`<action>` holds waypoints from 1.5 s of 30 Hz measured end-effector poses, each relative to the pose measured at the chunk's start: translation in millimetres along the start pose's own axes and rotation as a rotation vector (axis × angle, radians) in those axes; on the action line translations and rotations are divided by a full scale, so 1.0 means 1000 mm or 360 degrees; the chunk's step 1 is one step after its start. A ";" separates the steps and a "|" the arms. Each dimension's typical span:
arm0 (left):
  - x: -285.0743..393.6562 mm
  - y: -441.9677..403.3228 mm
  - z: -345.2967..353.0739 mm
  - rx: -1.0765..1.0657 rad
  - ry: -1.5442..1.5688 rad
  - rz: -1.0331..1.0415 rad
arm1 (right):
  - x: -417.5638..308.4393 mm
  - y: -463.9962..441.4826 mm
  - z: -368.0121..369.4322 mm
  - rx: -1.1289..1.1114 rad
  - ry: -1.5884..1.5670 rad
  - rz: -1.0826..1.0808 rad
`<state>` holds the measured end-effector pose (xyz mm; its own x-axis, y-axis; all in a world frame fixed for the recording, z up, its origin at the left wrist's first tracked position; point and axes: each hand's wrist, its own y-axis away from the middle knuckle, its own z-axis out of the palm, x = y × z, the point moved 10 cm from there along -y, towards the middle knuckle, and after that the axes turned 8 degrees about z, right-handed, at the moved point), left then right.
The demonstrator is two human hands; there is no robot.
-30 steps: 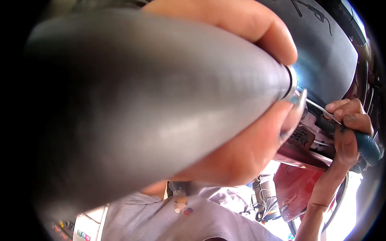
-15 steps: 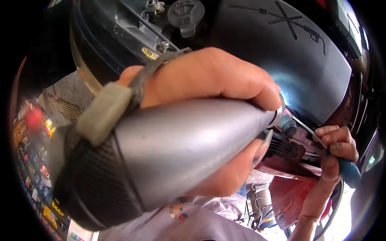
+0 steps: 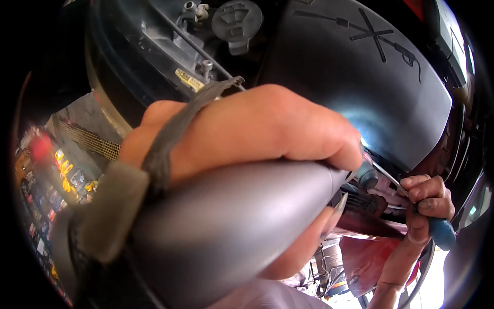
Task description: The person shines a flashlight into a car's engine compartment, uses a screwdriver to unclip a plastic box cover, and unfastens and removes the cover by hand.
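Observation:
Close to the camera, my left hand point(image 3: 267, 126) is closed around a silver-grey flashlight point(image 3: 242, 211) that narrows toward the right. Its fingers lie along the top and its thumb underneath; a dark strap point(image 3: 170, 139) crosses the back of the hand. A bright glow falls on the panel by the flashlight's far end. At the right, my right hand point(image 3: 432, 198) grips a screwdriver by its teal handle point(image 3: 441, 234). The shaft point(image 3: 389, 177) points up and left, beside a blue-grey round cap point(image 3: 367, 178). Its tip is hidden behind the flashlight and fingers.
A dark grey panel point(image 3: 355, 87) with an embossed crossed-out spray gun slopes above the hands. Left of it are a washer-fluid cap point(image 3: 237, 23) and a bolt point(image 3: 207, 68). Red bodywork point(image 3: 365, 260) lies below, with cables point(image 3: 327, 268). Cluttered shelves point(image 3: 46, 206) stand far left.
The flashlight and my left hand sit lower in view, and the flashlight's near end has swung down. My right hand with the screwdriver appears slightly lower and further left.

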<state>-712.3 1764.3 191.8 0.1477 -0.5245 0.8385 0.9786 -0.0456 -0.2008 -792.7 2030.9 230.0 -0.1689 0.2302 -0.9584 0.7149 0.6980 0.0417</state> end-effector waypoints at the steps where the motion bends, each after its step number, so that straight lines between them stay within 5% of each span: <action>1: 0.000 -0.001 0.000 0.0000 0.0002 -0.0020 | 0.000 -0.002 0.002 -0.0014 -0.0005 -0.0017; 11: 0.002 -0.005 0.000 0.0054 -0.0185 -0.0295 | -0.013 -0.010 0.016 -0.0067 0.0191 0.0014; 18: 0.008 -0.005 -0.001 -0.0074 -0.0586 -0.0019 | -0.021 -0.011 0.022 -0.0038 0.0332 0.0031; 24: 0.008 0.003 0.002 0.0245 -0.0575 -0.0245 | -0.022 -0.016 0.020 -0.0013 0.0306 0.0075; 32: 0.008 -0.001 0.003 -0.0200 -0.0968 0.0384 | -0.026 -0.012 0.027 0.0087 0.0467 0.0157; 36: 0.013 -0.012 0.009 -0.0302 -0.0991 0.0203 | -0.025 -0.013 0.026 0.0058 0.0388 0.0121; 45: 0.017 -0.013 0.010 -0.0302 -0.0960 0.0345 | -0.018 -0.012 0.018 0.0122 0.0275 0.0147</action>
<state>-720.7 1764.7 214.1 0.4466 0.0264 0.8944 0.8836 -0.1702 -0.4362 -786.3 2006.6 241.5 -0.2090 0.4083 -0.8886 0.7813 0.6162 0.0993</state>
